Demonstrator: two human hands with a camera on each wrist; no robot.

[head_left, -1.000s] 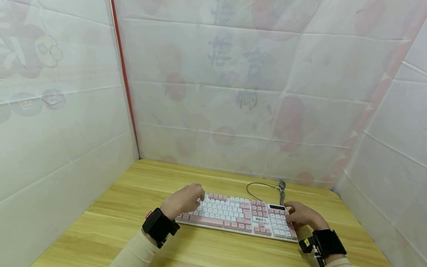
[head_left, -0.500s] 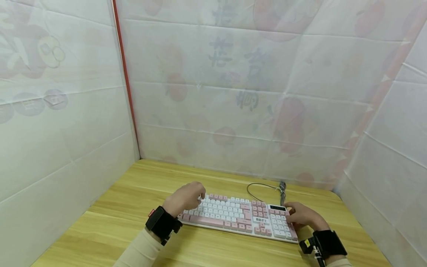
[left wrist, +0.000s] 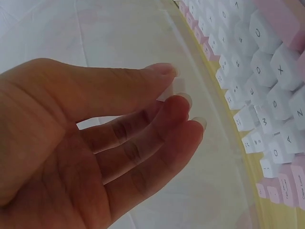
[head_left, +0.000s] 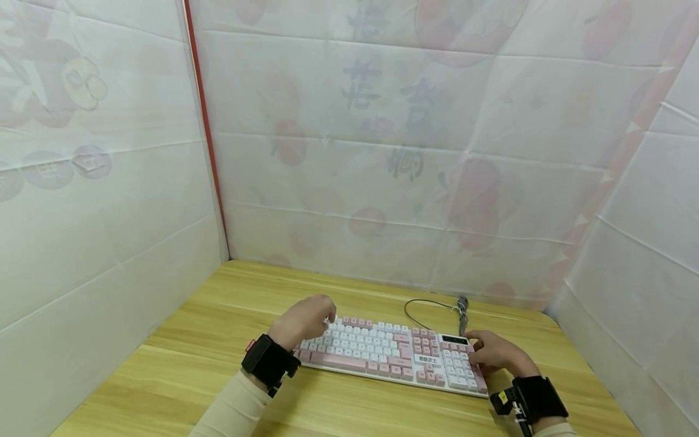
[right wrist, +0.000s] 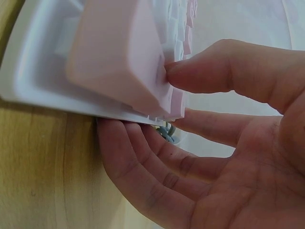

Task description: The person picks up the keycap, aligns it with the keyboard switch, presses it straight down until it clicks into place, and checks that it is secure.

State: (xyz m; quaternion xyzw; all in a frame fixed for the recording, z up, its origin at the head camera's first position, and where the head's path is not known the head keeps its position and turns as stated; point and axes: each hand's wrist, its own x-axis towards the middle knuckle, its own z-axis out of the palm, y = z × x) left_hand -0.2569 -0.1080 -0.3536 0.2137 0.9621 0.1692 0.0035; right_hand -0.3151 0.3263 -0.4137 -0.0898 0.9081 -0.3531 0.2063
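Note:
A pink and white keyboard (head_left: 357,343) lies on the wooden table. My left hand (head_left: 303,318) is above its left end. In the left wrist view the thumb and index finger pinch a small white keycap (left wrist: 178,87), mostly covered by the fingertips; the other fingers are bent beside it. At the opposite end, my right hand (head_left: 494,352) grips the keyboard's right edge. The right wrist view shows that thumb on a pink key (right wrist: 147,62), while the fingers curl against the side and underside of the white case (right wrist: 28,71).
Behind the keyboard, a thin grey cable (head_left: 428,300) loops to a tied bundle (head_left: 462,312). White printed sheets (head_left: 338,152) wall in the wooden table (head_left: 246,291) at the back and both sides. Black camera straps (head_left: 270,363) sit on both wrists.
My left hand has risen slightly and shifted a little to the right, with its fingertips still together. The right hand and the keyboard have stayed in place.

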